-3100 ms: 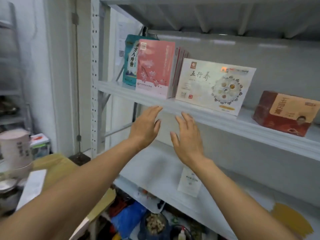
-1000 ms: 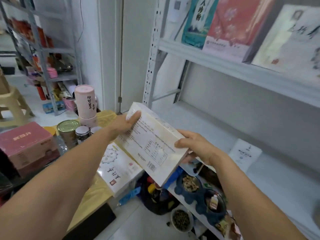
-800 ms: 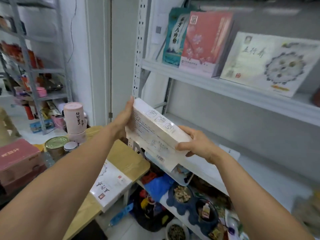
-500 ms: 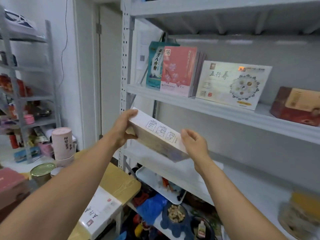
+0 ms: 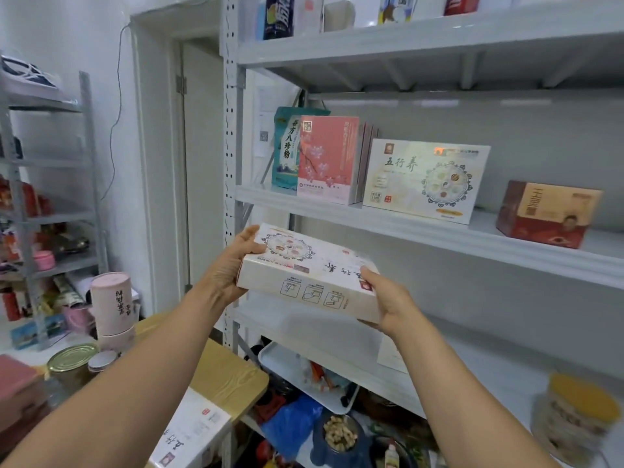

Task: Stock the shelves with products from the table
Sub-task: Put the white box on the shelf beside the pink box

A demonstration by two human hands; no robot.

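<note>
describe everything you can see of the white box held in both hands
The white box is flat and looks like cardboard. Its top shows a round ornamental medallion, black calligraphy and a red seal; the near side bears three line-drawn icons. It is in the air before the shelving, sloping down to the right. The left hand grips its left end, the right hand its right end.

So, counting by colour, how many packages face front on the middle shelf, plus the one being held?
Teal pouch: 1
Pink box: 1, front one only; those behind are uncountable
White: 2, shelf box and held box
Red-brown box: 1
Total: 5
</note>
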